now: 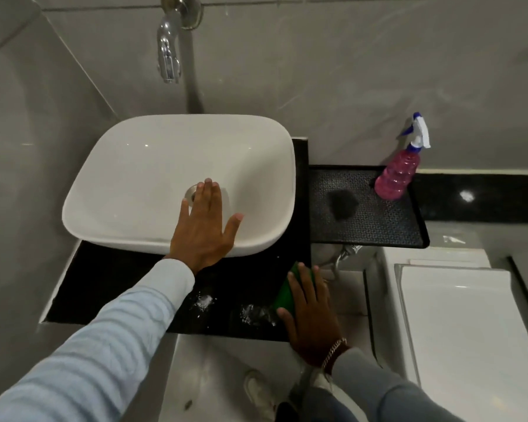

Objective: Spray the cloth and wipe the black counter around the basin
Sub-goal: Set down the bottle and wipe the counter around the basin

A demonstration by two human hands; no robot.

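Note:
My right hand (311, 312) lies flat on a green cloth (284, 292) at the front right corner of the black counter (113, 287). My left hand (203, 226) rests palm down, fingers spread, on the front rim of the white basin (134, 178), holding nothing. White foamy smears (226, 307) lie on the counter between my two arms. The pink spray bottle (398, 175) with a blue and white trigger stands upright on a black patterned tray (363, 220) to the right of the basin.
A chrome tap (168, 53) juts from the grey tiled wall above the basin. A white toilet cistern and lid (457, 324) sit low on the right. A chrome valve (345, 254) shows below the tray. My shoes are on the floor below.

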